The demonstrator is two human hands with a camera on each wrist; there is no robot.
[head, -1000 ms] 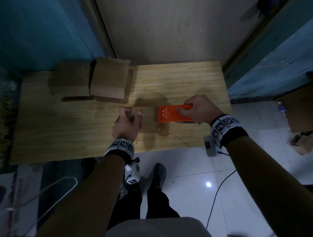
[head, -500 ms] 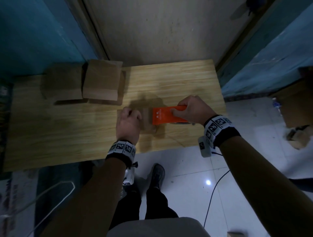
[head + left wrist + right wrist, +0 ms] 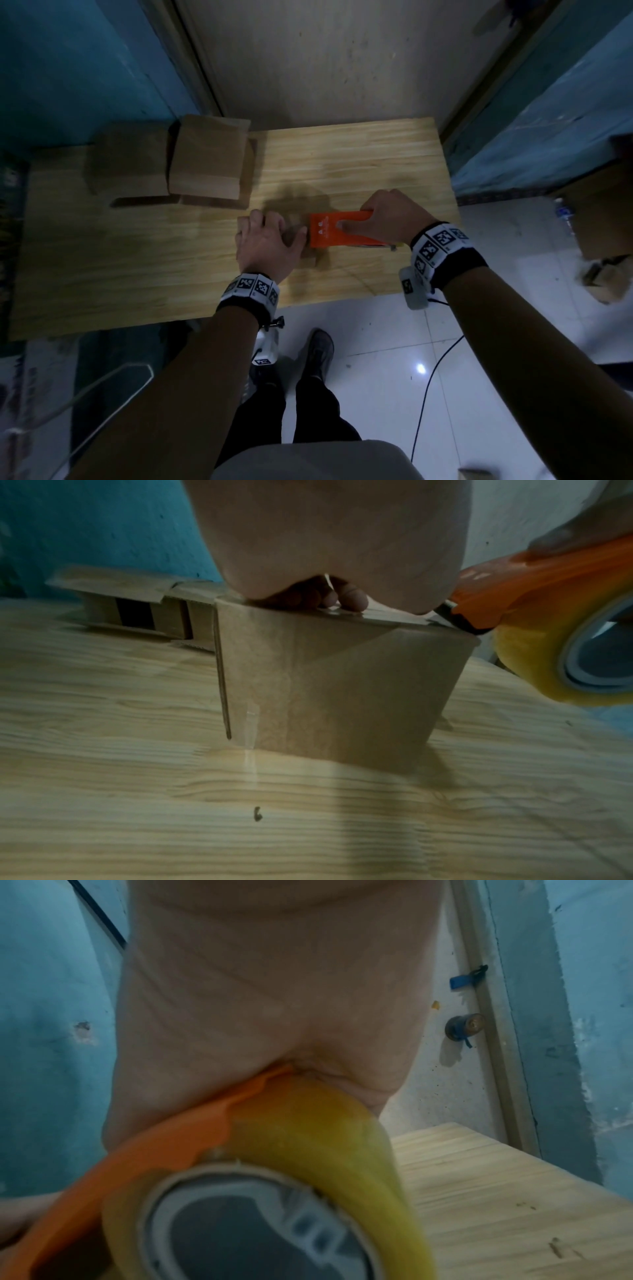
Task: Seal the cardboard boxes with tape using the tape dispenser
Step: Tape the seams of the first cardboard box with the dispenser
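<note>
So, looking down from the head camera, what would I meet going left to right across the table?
A shadowed cardboard box, lighter cardboard box, left hand holding a small box, orange tape dispenser, right hand holding it.

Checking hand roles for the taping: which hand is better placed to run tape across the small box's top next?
Right, probably. The right hand grips the orange tape dispenser, its front at the top edge of the small box. The left hand sits on the box top, holding it down.
</note>
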